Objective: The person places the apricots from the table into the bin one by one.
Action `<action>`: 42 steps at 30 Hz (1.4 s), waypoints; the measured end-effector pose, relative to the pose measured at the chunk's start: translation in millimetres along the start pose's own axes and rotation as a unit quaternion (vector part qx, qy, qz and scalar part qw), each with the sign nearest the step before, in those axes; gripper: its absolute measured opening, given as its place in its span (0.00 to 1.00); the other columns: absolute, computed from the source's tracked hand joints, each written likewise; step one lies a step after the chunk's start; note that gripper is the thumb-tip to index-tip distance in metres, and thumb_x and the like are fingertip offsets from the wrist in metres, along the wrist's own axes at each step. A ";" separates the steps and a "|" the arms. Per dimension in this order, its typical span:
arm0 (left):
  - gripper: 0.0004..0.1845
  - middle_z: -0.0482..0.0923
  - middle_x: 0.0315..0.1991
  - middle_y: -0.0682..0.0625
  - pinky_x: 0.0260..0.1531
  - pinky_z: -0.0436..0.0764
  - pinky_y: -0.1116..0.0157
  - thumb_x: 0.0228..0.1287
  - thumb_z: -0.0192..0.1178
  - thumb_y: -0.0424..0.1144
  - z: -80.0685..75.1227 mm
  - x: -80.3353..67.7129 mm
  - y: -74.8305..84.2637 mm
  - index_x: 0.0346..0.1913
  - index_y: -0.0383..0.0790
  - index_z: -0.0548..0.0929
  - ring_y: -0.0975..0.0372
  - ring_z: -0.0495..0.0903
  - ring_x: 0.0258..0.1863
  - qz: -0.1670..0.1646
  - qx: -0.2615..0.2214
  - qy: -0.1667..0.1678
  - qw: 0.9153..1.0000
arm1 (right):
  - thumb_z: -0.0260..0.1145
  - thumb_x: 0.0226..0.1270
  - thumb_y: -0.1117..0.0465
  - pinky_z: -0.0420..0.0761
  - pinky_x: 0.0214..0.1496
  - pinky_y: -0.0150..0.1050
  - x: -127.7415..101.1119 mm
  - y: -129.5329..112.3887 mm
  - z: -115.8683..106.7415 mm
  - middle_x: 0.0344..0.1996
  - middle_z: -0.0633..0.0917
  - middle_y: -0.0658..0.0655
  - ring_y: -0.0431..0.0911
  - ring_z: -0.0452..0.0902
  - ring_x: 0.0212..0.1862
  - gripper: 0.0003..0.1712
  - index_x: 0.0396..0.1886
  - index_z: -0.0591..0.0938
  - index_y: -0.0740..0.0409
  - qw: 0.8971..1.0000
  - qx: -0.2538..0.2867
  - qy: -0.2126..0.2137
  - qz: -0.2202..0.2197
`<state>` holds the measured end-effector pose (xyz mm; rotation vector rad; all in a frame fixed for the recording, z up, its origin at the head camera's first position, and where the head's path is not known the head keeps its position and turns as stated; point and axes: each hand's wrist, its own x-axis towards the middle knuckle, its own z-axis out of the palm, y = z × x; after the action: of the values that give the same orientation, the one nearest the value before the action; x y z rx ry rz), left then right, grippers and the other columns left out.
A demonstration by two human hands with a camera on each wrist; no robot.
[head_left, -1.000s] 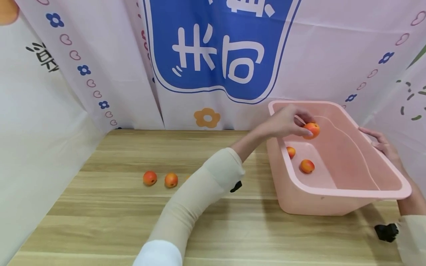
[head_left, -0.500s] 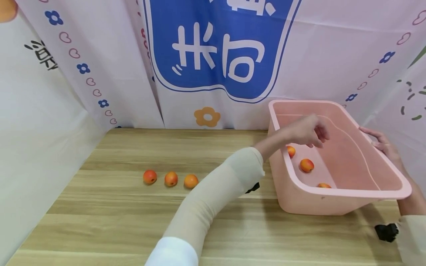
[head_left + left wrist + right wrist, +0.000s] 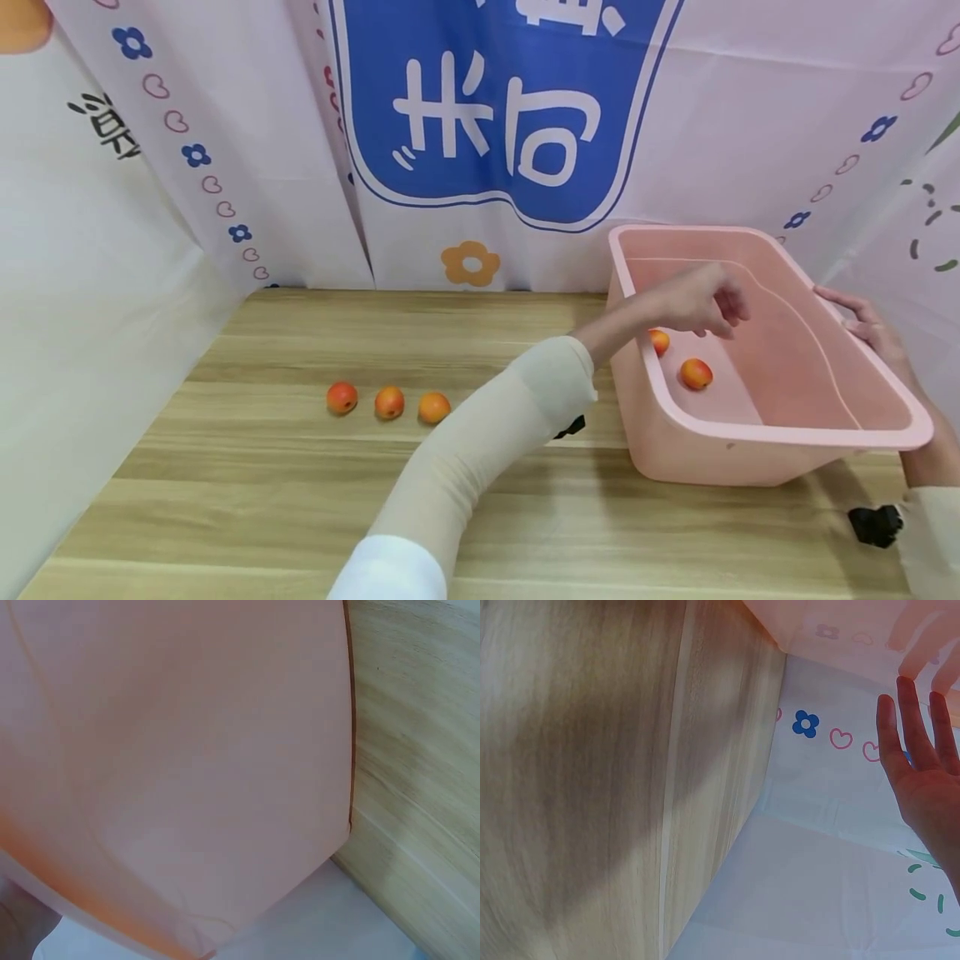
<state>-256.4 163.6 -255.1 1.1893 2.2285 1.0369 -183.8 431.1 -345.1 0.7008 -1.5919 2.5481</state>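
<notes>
My left hand point(image 3: 705, 300) hangs over the pink plastic bin point(image 3: 757, 432), its fingers loosely bent with no fruit between them. Part of this hand point(image 3: 22, 922) shows past the bin's rim in the left wrist view. Inside the bin lie two small round red-orange fruits, one fruit point(image 3: 696, 374) on the floor and another fruit point(image 3: 659, 342) partly behind the left rim. At the far right, my right hand point(image 3: 866, 321) touches the bin's right rim. The right wrist view shows the right hand point(image 3: 930, 772) with straight fingers, tips at the bin's outer wall.
Three similar fruits stand in a row on the wooden table point(image 3: 300, 500): a left fruit point(image 3: 342, 397), a middle fruit point(image 3: 389, 402) and a right fruit point(image 3: 434, 408) beside my left sleeve point(image 3: 495, 417). A printed cloth point(image 3: 300, 208) hangs behind the table.
My left hand has let go of a fruit, which showed at the bin's near wall and is now hidden. The left arm has moved right, uncovering the row's right fruit. The right hand stays put.
</notes>
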 end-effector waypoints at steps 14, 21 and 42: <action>0.14 0.86 0.48 0.43 0.47 0.83 0.76 0.69 0.67 0.29 -28.4 -53.6 -8.0 0.55 0.30 0.85 0.61 0.85 0.46 0.081 -0.014 0.041 0.996 | 0.25 0.79 0.76 0.82 0.24 0.27 -1.6 1.0 -0.5 0.34 0.88 0.56 0.39 0.83 0.25 0.39 0.65 0.82 0.57 1.000 -0.024 0.020 0.000; 0.13 0.86 0.48 0.41 0.50 0.84 0.72 0.70 0.67 0.29 -55.9 -106.9 -31.4 0.54 0.29 0.85 0.59 0.87 0.46 0.083 -0.018 0.113 0.990 | 0.23 0.77 0.77 0.85 0.29 0.29 1.0 1.7 -7.7 0.43 0.88 0.58 0.40 0.85 0.31 0.40 0.66 0.80 0.61 1.000 0.015 -0.018 -0.006; 0.10 0.86 0.46 0.38 0.47 0.88 0.57 0.69 0.67 0.28 -121.6 -266.4 -127.1 0.51 0.28 0.85 0.48 0.87 0.45 -0.064 0.073 0.194 0.976 | 0.22 0.75 0.78 0.86 0.33 0.30 3.0 2.3 -14.4 0.48 0.88 0.60 0.43 0.88 0.36 0.41 0.66 0.80 0.64 0.998 0.044 -0.041 -0.007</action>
<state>-254.6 -155.2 -272.5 0.9462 2.6828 1.1501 -192.1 441.9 -351.1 0.8328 -1.4985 2.6254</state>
